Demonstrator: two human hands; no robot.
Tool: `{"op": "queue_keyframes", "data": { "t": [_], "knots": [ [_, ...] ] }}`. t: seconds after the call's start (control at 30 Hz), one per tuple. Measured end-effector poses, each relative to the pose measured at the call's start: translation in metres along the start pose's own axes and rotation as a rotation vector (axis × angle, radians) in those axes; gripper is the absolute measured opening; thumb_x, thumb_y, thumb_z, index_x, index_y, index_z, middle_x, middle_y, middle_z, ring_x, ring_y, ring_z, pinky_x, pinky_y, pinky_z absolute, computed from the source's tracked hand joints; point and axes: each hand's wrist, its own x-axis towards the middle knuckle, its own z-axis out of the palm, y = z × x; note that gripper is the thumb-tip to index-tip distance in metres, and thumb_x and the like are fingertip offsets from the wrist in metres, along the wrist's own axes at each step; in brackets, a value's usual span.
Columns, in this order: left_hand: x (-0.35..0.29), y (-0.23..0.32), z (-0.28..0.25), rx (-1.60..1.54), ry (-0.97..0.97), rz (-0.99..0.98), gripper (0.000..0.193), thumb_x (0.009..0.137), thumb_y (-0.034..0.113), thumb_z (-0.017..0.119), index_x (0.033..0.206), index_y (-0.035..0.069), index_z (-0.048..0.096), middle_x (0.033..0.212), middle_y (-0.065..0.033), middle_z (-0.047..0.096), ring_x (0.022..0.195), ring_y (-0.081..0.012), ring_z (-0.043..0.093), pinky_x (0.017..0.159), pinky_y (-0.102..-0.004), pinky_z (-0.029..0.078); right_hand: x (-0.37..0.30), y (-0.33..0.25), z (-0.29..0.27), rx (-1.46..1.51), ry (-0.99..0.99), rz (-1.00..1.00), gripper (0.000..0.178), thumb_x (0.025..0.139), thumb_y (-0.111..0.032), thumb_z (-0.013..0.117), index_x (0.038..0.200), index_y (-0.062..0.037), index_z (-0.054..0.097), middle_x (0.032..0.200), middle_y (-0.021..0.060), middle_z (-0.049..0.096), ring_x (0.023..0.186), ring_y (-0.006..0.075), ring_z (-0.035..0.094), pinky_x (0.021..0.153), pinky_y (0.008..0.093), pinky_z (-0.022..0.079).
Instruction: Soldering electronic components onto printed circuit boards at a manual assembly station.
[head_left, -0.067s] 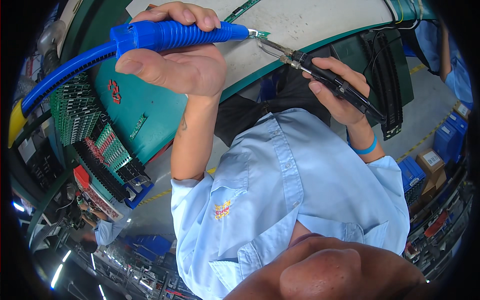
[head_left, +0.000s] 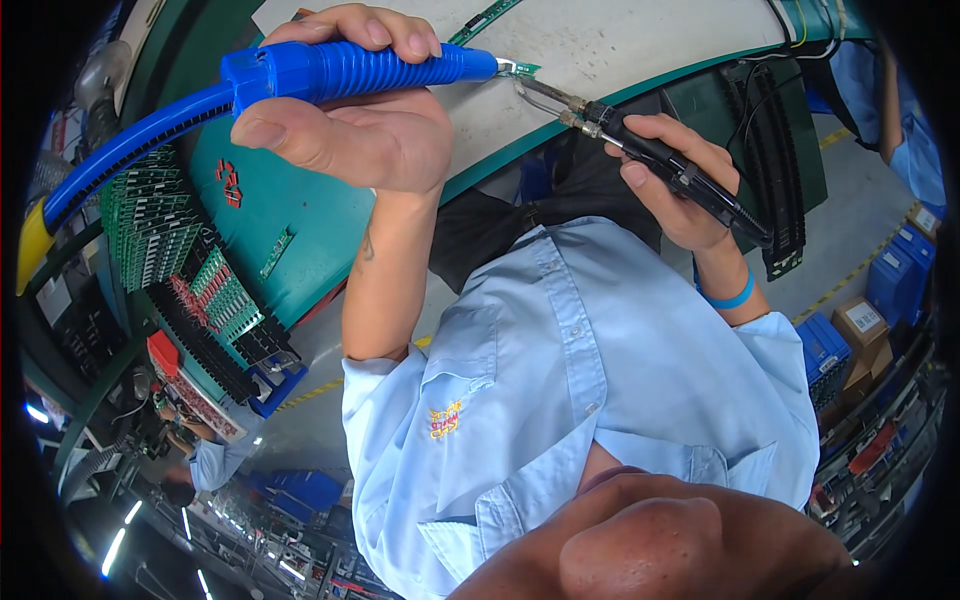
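Observation:
My left hand (head_left: 405,140) is curled around a blue ribbed nozzle (head_left: 400,68), fingers over its far side and thumb along the near side. A blue segmented hose (head_left: 135,140) runs from the nozzle's wide end to the left. At its narrow end is a small silvery piece beside a small green circuit board (head_left: 527,70). My right hand (head_left: 690,180) grips a black-handled soldering iron (head_left: 675,165), and its metal tip meets the board. A thin bent metal tube (head_left: 545,105) runs alongside the tip. What holds the small board is too small to tell.
A pale work sheet (head_left: 600,40) lies on the green bench (head_left: 310,240). Red parts (head_left: 229,184), a loose circuit board (head_left: 276,252) and stacked green boards (head_left: 150,225) lie on the left. Blue bins (head_left: 900,270) and cartons (head_left: 862,325) stand at the right. Other people are at both sides.

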Motion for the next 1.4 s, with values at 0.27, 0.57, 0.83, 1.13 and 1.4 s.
{"op": "queue_keyframes", "data": {
  "t": [0.27, 0.57, 0.83, 1.13, 1.4],
  "knots": [
    [0.001, 0.000, -0.002, -0.022, -0.027, -0.003, 0.089, 0.085, 0.089, 0.023, 0.104, 0.014, 0.066, 0.078, -0.0071, 0.061, 0.065, -0.0185, 0.060, 0.055, -0.0324, 0.052, -0.001, 0.001, -0.001, 0.047, 0.007, 0.029, 0.039, 0.080, 0.006, 0.068, 0.119, 0.0058, 0.064, 0.094, 0.0180, 0.073, 0.081, 0.0258, 0.073, 0.073, 0.0286, 0.058],
    [-0.014, 0.013, 0.005, -0.063, -0.033, 0.012, 0.097, 0.077, 0.096, 0.019, 0.109, 0.011, 0.056, 0.079, -0.0088, 0.057, 0.061, -0.0186, 0.056, 0.054, -0.0326, 0.050, -0.003, 0.005, -0.001, 0.057, 0.019, 0.024, 0.039, 0.080, 0.005, 0.068, 0.119, 0.0057, 0.064, 0.095, 0.0180, 0.074, 0.082, 0.0258, 0.073, 0.073, 0.0289, 0.058],
    [-0.021, 0.004, 0.005, -0.030, -0.042, 0.063, 0.098, 0.075, 0.097, 0.020, 0.109, 0.011, 0.052, 0.078, -0.0092, 0.055, 0.059, -0.0185, 0.053, 0.052, -0.0330, 0.049, -0.002, 0.006, 0.001, 0.083, 0.056, 0.040, 0.037, 0.080, 0.003, 0.075, 0.116, 0.0040, 0.067, 0.098, 0.0156, 0.074, 0.080, 0.0232, 0.073, 0.071, 0.0262, 0.058],
    [-0.024, 0.003, 0.002, -0.018, -0.041, 0.083, 0.096, 0.075, 0.097, 0.021, 0.108, 0.011, 0.052, 0.078, -0.0088, 0.055, 0.059, -0.0185, 0.054, 0.052, -0.0333, 0.049, -0.004, 0.007, 0.001, 0.119, 0.070, 0.062, 0.037, 0.080, 0.003, 0.075, 0.116, 0.0039, 0.067, 0.100, 0.0154, 0.075, 0.080, 0.0229, 0.073, 0.073, 0.0259, 0.058],
    [-0.018, 0.049, 0.007, 0.035, 0.071, 0.090, 0.089, 0.080, 0.092, 0.027, 0.113, 0.014, 0.055, 0.086, -0.0070, 0.057, 0.066, -0.0179, 0.054, 0.058, -0.0315, 0.048, -0.009, -0.003, -0.008, 0.209, 0.170, 0.074, 0.035, 0.086, 0.001, 0.069, 0.120, 0.0036, 0.064, 0.101, 0.0163, 0.073, 0.086, 0.0236, 0.073, 0.079, 0.0279, 0.058]
  ]
}}
